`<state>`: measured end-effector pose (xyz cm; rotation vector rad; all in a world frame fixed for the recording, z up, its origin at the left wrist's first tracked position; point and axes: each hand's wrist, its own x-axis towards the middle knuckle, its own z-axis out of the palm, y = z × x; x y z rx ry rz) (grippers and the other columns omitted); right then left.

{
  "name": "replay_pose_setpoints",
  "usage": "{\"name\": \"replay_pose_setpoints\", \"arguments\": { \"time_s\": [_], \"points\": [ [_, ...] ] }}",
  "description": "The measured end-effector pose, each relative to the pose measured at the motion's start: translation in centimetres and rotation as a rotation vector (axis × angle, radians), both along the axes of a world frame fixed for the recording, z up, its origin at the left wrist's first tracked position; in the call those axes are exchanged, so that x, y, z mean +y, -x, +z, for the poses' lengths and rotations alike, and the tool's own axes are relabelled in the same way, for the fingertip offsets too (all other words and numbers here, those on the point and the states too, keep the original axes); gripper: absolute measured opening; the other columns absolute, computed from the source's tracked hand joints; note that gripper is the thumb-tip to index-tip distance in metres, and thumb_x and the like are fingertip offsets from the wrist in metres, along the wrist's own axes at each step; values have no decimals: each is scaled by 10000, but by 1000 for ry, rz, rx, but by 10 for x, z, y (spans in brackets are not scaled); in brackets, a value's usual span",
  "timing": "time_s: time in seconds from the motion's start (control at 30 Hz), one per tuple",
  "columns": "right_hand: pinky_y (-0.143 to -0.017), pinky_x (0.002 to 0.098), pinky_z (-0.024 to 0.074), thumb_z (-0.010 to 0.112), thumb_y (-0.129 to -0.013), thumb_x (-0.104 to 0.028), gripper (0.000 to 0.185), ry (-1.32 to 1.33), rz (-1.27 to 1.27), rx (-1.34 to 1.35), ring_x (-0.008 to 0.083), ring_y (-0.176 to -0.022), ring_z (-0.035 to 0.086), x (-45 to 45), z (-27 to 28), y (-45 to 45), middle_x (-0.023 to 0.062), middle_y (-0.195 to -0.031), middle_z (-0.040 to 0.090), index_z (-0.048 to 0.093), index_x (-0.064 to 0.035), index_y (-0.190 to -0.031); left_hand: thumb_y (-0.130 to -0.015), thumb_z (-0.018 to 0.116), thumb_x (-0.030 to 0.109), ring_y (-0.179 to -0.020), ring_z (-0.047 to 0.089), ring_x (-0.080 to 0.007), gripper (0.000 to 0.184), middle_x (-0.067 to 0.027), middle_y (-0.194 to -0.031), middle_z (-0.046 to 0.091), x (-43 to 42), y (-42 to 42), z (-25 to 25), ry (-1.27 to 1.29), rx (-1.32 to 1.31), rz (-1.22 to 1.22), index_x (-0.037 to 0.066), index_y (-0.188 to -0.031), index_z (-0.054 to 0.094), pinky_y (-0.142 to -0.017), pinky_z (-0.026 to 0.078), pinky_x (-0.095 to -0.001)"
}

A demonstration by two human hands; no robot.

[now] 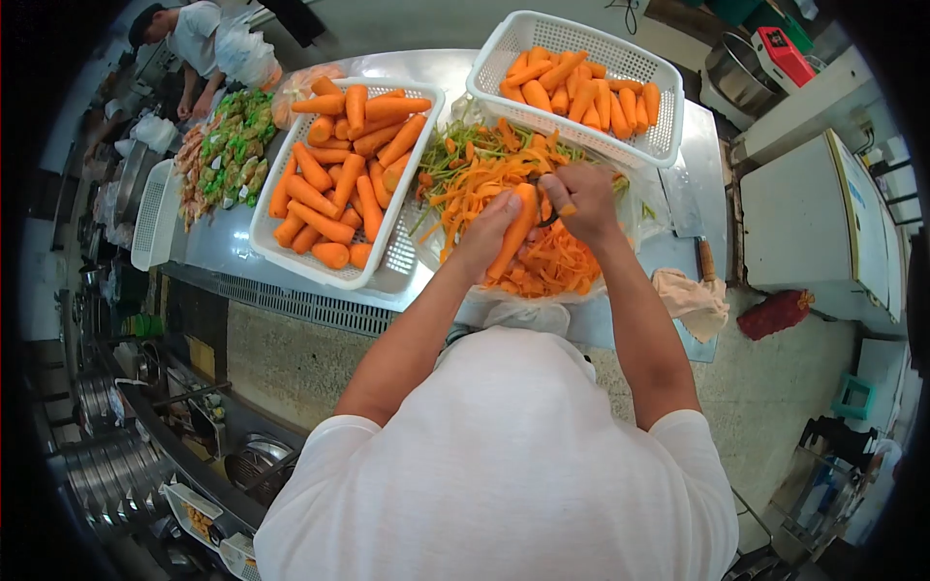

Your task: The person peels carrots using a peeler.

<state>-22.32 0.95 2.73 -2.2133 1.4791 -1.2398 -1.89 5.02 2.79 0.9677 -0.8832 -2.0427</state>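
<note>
My left hand (490, 235) is closed around a carrot (515, 232), which points up and away from me at a slant. In the fist of my right hand (587, 200) is a peeler (545, 205), mostly covered by the fingers, close against the carrot's right side. Beneath both hands lies a heap of orange carrot peelings (554, 268) mixed with green stems (455, 155), on a clear plastic bag. A white basket (268, 225) of carrots stands left of the hands. Another white basket (581, 136) holding carrots sits beyond them.
To the right, a knife with a wooden handle (706, 259) and a cloth (692, 298) lie on the metal table (214, 254). Green bundles (228, 150) are piled at the far left, near another person (194, 44). A red sack (775, 315) rests on the floor.
</note>
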Motion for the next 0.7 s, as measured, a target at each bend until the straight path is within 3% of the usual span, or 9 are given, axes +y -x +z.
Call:
{"name": "replay_pose_setpoints", "arguments": {
  "time_s": [0.07,0.17,0.23,0.3,0.37,0.5,0.57,0.6,0.7],
  "points": [
    [-671,453,380,614,-956,-374,451,-179,27,-122,343,-624,571,-5,-6,0,121,-642,621,626,-51,-642,-1049,505,470,-585,541,-125,405,-24,-822,562,0,2,-6,18,13,-52,163,-1312,468,-417,458,-265],
    [-666,461,384,626,-946,-373,451,-146,-121,-77,345,-617,578,-8,-5,5,122,-617,609,623,-50,-631,-1036,534,474,-578,529,-125,481,-39,-865,562,3,2,15,4,-122,-62,168,-1391,424,-424,468,-261],
    [-664,464,384,625,-946,-372,450,-39,-40,-30,345,-615,580,1,2,-4,120,-610,606,626,-53,-628,-1020,569,474,-584,543,-121,551,-57,-929,559,12,6,24,142,-172,4,171,-1440,382,-423,469,-256],
    [-662,468,385,624,-946,-371,450,83,22,21,345,-614,581,1,0,0,119,-603,603,628,-57,-624,-1024,570,453,-591,553,-120,549,-66,-958,560,7,6,18,138,-143,12,169,-1450,371,-427,472,-254],
    [-697,460,390,616,-951,-374,448,-141,-130,65,349,-625,580,-10,-14,12,123,-611,603,631,-59,-633,-1029,570,432,-597,562,-119,548,-74,-986,562,7,8,18,142,-115,26,168,-1461,360,-431,476,-252],
    [-712,461,389,609,-955,-376,445,-203,-36,-95,350,-645,577,8,9,2,118,-626,606,628,-67,-637,-1056,507,424,-605,580,-120,511,-59,-995,578,5,1,14,52,-94,13,181,-1479,354,-439,479,-250],
    [-698,458,400,605,-960,-372,452,49,53,82,352,-655,582,4,7,-3,128,-630,600,620,-53,-642,-1064,487,424,-597,579,-120,505,-57,-1007,586,1,3,10,33,-116,-20,188,-1489,349,-443,480,-249],
    [-698,458,400,605,-960,-372,452,45,43,81,352,-655,582,5,0,3,128,-630,600,620,-53,-642,-1064,479,432,-583,576,-120,482,-54,-1005,587,3,4,9,25,-120,-35,191,-1465,361,-430,471,-250],
    [-671,456,405,596,-969,-370,461,-135,-110,28,351,-660,584,-12,-7,10,134,-634,598,618,-46,-642,-1065,474,434,-558,570,-123,426,-55,-1005,591,1,3,13,74,-121,7,194,-1406,385,-406,459,-253]
  ]
}}
